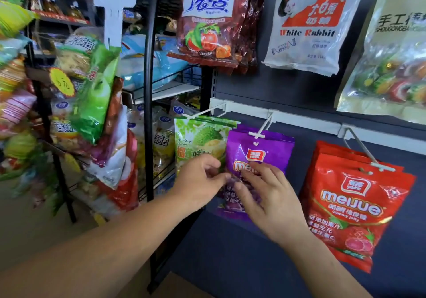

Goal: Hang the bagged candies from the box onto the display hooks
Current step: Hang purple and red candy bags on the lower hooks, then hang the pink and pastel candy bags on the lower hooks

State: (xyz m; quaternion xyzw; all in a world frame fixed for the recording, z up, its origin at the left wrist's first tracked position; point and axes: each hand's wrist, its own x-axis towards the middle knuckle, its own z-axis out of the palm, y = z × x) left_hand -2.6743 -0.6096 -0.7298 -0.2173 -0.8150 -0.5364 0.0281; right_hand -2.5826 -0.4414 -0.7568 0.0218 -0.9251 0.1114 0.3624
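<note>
Item: purple bag (265, 145), glossy crinkled film, flat pouch shape. It hangs by its punched header hole from a white wire hook (262, 127), the middle one on a white rail (311, 122).

Left hand (200, 180): fingers curled close together, tips (224, 176) at the pouch's left edge. Whether they pinch the film cannot be told.

Right hand (274, 198): fingers (260, 171) loosely spread and gently bent, lying on the pouch's front.

Adjacent left, touching: green durian-print bags (198, 138) on their own hook.

Adjacent right, apart: red gummy bags (352, 201), shiny, stacked on a third hook.

Backing: matte dark blue panel (265, 85).

Row above: brown plum-flavour bag (212, 21) and white White Rabbit bag (309, 25).

Far left: black wire rack (148, 90), snack packets.
</note>
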